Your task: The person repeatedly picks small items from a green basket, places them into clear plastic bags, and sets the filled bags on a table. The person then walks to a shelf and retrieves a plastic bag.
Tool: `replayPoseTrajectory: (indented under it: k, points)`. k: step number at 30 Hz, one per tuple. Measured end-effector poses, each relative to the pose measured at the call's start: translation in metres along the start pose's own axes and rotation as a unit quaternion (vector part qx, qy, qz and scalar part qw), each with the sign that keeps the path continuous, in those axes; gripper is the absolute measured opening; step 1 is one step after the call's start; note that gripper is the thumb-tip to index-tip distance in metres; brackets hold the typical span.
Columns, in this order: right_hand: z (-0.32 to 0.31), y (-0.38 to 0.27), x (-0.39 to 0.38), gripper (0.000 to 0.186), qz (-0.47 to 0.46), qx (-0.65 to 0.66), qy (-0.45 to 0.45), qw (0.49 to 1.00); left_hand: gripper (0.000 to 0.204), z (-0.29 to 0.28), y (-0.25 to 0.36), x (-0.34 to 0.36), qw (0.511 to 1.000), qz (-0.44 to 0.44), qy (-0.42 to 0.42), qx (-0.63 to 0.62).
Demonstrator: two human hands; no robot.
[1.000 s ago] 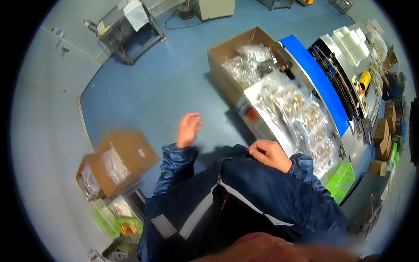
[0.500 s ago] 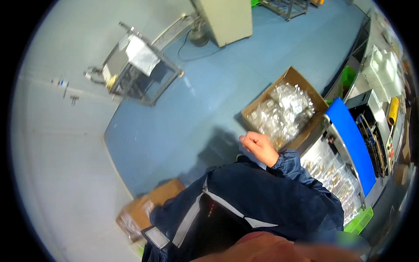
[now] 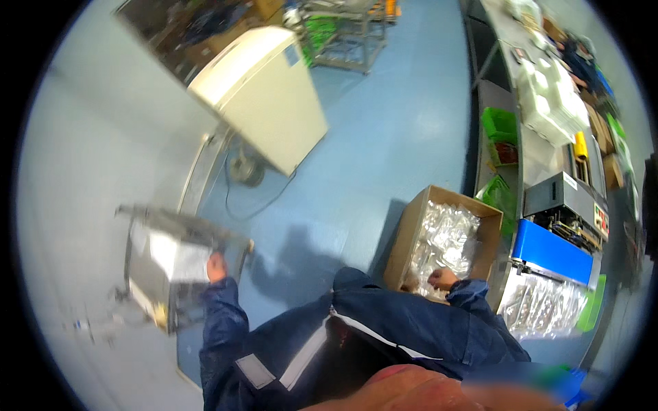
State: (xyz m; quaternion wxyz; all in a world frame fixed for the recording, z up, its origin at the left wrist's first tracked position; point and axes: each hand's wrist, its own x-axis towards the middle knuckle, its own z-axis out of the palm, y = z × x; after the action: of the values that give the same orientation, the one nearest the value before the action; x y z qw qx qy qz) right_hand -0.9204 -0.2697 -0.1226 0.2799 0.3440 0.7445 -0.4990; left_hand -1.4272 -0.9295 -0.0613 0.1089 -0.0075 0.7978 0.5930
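Note:
My left hand (image 3: 216, 267) is at the left, its fingers curled in, beside a white sheet (image 3: 170, 257) lying on a grey metal cart (image 3: 236, 248). I cannot tell whether the hand touches the sheet or is only in front of it. At the near end of an open cardboard box (image 3: 404, 236), my right hand (image 3: 443, 278) appears closed, with no object showing in it. Several clear plastic bags (image 3: 449, 236) fill the box, which stands on the floor. Both arms are in dark blue sleeves.
A long bench on the right bears a machine with a blue belt (image 3: 552, 252), bagged items (image 3: 545, 308) and stacked white trays (image 3: 552, 99). Green bins (image 3: 499, 127) sit beneath it. A cream cabinet (image 3: 274, 96) and a cable (image 3: 257, 214) are ahead on the blue floor (image 3: 391, 116).
My view has swung toward the left and forward, bringing the cart closer. My left hand has come into sight. My right hand now appears over the near end of the box.

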Motion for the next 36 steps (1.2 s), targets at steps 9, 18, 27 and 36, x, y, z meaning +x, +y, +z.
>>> replayPoseTrajectory:
  k: [9,18,27,36]
  points:
    - [-0.107,-0.114,0.156,0.033,-0.012,-0.039,0.198,0.979,0.02,0.464,0.247,0.293,0.919,0.202,-0.317,0.115]
    - [-0.499,-0.35,0.3,0.034,-0.095,-0.072,0.474,0.872,0.033,0.672,0.239,0.423,0.837,-0.021,-0.485,0.253]
    - [-0.631,-0.122,0.443,0.032,0.296,0.096,0.543,0.78,0.028,1.093,0.446,0.693,0.699,0.409,-0.459,0.364]
    - [-0.681,-0.085,0.497,0.023,0.433,0.209,0.213,0.851,0.037,1.508,0.674,0.761,0.632,0.307,-0.659,0.27]
